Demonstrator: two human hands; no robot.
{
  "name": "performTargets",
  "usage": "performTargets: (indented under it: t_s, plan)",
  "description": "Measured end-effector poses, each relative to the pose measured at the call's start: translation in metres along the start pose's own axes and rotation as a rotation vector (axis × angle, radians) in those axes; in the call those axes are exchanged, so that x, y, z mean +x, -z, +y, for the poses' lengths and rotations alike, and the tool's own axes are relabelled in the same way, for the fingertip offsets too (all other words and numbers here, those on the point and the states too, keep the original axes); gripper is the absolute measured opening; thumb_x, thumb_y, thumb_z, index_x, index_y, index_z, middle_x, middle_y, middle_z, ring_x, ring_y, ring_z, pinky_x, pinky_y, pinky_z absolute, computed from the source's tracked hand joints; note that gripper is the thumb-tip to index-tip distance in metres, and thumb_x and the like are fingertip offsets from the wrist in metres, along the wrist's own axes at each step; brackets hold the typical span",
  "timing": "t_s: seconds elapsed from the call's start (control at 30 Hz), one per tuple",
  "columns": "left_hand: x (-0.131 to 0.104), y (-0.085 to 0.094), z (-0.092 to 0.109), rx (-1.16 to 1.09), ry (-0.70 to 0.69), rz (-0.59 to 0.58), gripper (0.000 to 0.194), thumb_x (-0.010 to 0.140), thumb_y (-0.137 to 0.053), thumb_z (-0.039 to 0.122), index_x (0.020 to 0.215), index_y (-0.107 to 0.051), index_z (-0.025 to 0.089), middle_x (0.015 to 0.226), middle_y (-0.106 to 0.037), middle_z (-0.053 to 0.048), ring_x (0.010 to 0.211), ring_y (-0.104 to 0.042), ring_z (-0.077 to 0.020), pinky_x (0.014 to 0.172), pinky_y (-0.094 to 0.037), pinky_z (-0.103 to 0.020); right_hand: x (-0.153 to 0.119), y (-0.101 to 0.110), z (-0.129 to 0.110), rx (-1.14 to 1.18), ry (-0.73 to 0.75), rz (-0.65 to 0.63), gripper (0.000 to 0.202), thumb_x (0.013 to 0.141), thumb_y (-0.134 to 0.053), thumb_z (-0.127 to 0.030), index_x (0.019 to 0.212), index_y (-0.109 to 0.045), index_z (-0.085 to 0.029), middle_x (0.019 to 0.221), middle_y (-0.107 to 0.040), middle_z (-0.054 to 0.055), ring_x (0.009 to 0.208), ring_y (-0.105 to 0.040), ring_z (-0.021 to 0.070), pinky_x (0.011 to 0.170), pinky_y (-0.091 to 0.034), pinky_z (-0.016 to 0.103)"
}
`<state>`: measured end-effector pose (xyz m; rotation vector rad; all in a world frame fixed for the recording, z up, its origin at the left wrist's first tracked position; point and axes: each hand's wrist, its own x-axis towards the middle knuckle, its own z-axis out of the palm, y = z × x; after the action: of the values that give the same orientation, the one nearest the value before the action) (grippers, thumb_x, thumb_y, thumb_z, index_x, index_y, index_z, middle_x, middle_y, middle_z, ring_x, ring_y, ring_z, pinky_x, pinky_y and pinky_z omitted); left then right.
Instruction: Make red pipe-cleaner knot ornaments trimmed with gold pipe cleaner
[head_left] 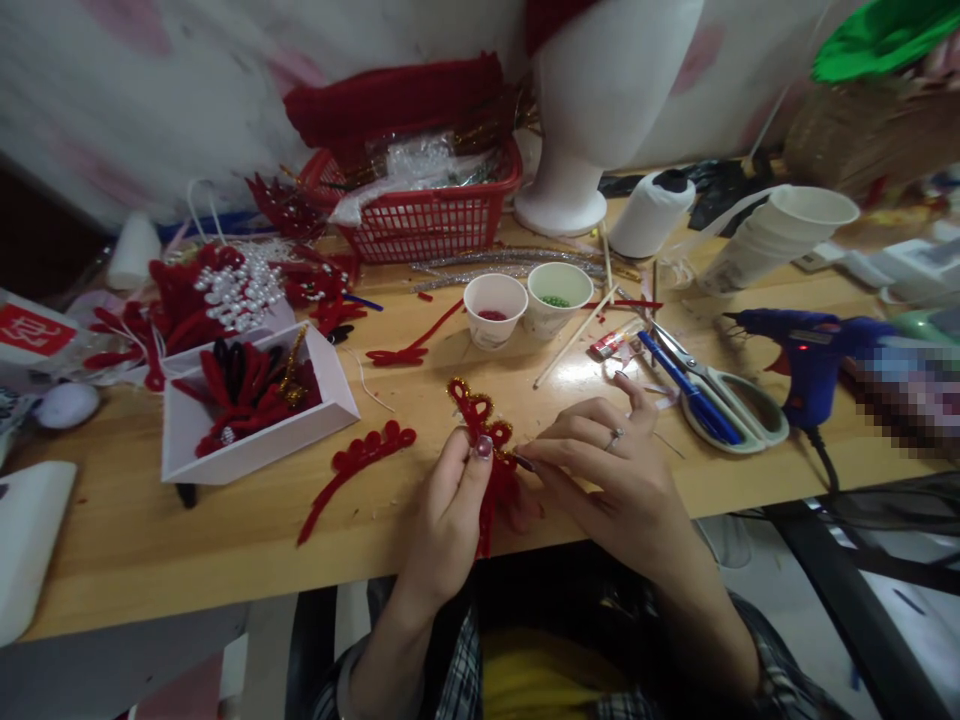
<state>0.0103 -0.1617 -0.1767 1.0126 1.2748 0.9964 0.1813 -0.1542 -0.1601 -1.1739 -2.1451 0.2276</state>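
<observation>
My left hand (448,505) pinches a red chenille-stem ornament (471,405) between thumb and fingers, just above the table's front edge. Its loops are edged with gold tinsel, and red strands hang below the grip. From the right, my right hand (626,465), with a ring on one finger, closes thumb and forefinger at the ornament's side; its other fingers are raised. The exact spot it pinches is partly hidden. Left of my hands, a curved red chenille piece (360,455) with a row of small loops lies on the table.
Behind my hands stand paper cups of red beads (495,320) and green beads (559,310). At left is a white box (262,440) of red and black pieces. Scissors (735,405), a blue pen (686,385) and a blue glue gun (806,350) lie right. A red basket (427,225) stands behind.
</observation>
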Motion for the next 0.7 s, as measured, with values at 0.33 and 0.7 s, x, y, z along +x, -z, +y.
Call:
performTargets:
  t_s: [0.33,0.7]
  plan:
    - [-0.004,0.002,-0.003,-0.025,-0.061,-0.199,0.01,0.099,-0.047,0.031,0.093,-0.047,0.023,0.074,-0.073,0.0,0.064,-0.068,-0.0156,0.059,-0.051,-0.025,0.008,0.01,-0.006,0.156,-0.146,-0.124,0.009,0.09,-0.061,-0.019,0.085,-0.067,-0.024,0.074,-0.068,-0.005,0.075,-0.063,0.0152,0.107,-0.022,0.05]
    - [-0.005,-0.001,-0.006,-0.037,-0.106,-0.238,0.012,0.101,-0.042,0.029,0.091,-0.045,0.022,0.071,-0.072,0.001,0.059,-0.065,-0.0127,0.059,-0.05,-0.024,0.015,0.018,-0.003,0.293,-0.238,-0.255,0.014,0.091,-0.061,-0.019,0.081,-0.069,-0.023,0.075,-0.073,-0.004,0.07,-0.064,0.0145,0.096,-0.033,0.041]
